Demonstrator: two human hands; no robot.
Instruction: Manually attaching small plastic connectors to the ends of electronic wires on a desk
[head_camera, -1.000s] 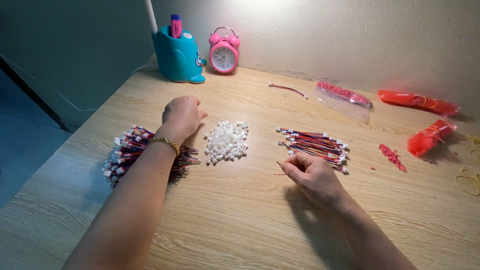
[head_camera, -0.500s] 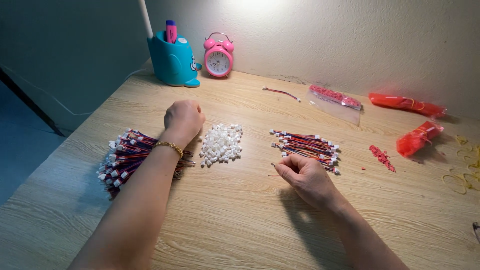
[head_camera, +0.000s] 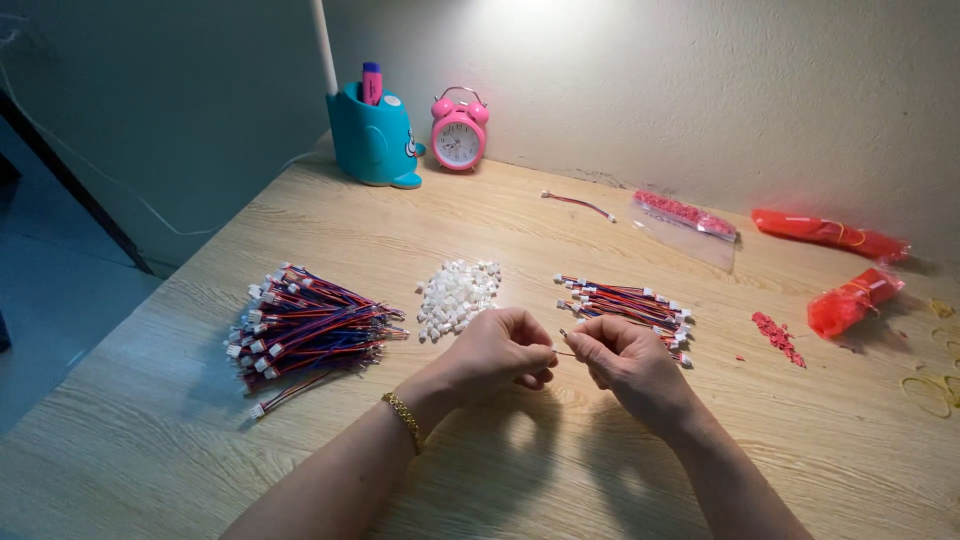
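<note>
My left hand (head_camera: 497, 350) and my right hand (head_camera: 625, 362) meet over the wooden table (head_camera: 180, 470), fingertips pinched together on a thin wire (head_camera: 564, 343) held between them. A gold bracelet sits on my left wrist. Just beyond the hands lie a small heap of white plastic connectors (head_camera: 456, 296) and a short bundle of red and blue wires (head_camera: 628, 303). A larger pile of red and blue wires with white ends (head_camera: 305, 327) lies to the left of my left hand.
A teal pen holder (head_camera: 372, 138) and a pink alarm clock (head_camera: 458, 135) stand at the back by the wall. Red bags (head_camera: 848, 302), a clear bag of red bits (head_camera: 686, 218), loose red bits (head_camera: 777, 335) and rubber bands (head_camera: 930, 390) lie at right.
My left hand has left the big wire pile and come right to meet my right hand. Both now pinch the thin wire. The camera has shifted closer.
</note>
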